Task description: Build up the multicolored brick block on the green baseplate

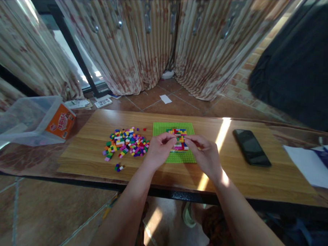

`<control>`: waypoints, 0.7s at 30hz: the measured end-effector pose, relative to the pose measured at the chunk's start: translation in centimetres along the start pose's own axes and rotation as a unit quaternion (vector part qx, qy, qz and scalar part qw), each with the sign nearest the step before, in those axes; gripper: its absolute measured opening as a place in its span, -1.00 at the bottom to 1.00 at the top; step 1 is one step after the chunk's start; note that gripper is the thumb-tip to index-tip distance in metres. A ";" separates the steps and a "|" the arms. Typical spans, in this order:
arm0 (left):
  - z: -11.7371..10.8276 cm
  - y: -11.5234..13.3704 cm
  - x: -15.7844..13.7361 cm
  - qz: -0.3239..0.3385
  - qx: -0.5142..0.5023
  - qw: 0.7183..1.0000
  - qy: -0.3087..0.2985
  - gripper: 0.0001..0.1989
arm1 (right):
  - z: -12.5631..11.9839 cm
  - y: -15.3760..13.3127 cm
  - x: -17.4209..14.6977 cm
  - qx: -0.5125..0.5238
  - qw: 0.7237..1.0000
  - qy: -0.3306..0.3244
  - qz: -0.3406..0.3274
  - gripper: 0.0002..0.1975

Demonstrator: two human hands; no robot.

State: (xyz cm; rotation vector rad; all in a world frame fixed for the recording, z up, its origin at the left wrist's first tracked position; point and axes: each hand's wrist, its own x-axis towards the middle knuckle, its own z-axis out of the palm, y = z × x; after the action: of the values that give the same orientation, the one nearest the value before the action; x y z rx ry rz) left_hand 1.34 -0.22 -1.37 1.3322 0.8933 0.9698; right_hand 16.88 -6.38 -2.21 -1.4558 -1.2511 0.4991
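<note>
A green studded baseplate lies on the wooden board, with a cluster of colourful toy bricks built up on it. Over the plate's left part is my left hand, thumb and index finger pinched together. My right hand pinches the same way at the cluster's right side, its fingertips a short gap from the left ones. Whatever sits between the fingertips is too small to make out. Both hands partly cover the bricks and the plate.
Left of the plate, many loose bricks lie in a heap, with a few strays nearer the front edge. A clear plastic tub lies at the far left. To the right are a black phone and white paper.
</note>
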 end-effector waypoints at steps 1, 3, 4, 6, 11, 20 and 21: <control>0.1 0.1 -0.1 0.000 -0.008 1.000 -0.007 -0.87 | 0.3 -0.2 -0.1 0.007 1.000 -0.012 -0.009 -0.84; 0.2 0.2 -0.2 0.000 -0.020 1.000 -0.018 -0.86 | 0.7 -0.4 -0.1 0.020 0.999 -0.018 -0.021 -0.86; 0.3 0.2 -0.2 0.001 -0.022 0.999 -0.023 -0.86 | 0.9 -0.4 -0.2 0.025 0.999 -0.016 -0.024 -0.88; 0.4 0.1 -0.3 0.005 -0.021 0.999 -0.027 -0.87 | 1.1 -0.4 -0.2 0.033 0.999 -0.011 -0.026 -0.90; 0.6 -0.2 -0.2 0.009 -0.007 1.000 -0.025 -0.88 | 0.8 -0.2 0.0 0.010 1.000 -0.010 -0.014 -0.89; -0.6 -0.6 0.5 0.006 0.033 0.998 0.045 -0.88 | -1.8 1.0 1.0 -0.153 0.985 -0.029 -0.073 -0.82; -0.7 -0.6 0.5 0.005 0.040 0.998 0.048 -0.88 | -1.9 1.1 1.0 -0.160 0.983 -0.040 -0.083 -0.81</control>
State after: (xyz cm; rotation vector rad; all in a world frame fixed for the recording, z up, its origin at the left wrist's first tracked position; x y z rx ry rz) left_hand 0.93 0.50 -2.03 1.3686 1.0086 1.0226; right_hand 19.28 -6.13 -2.33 -1.5908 -1.5560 0.2524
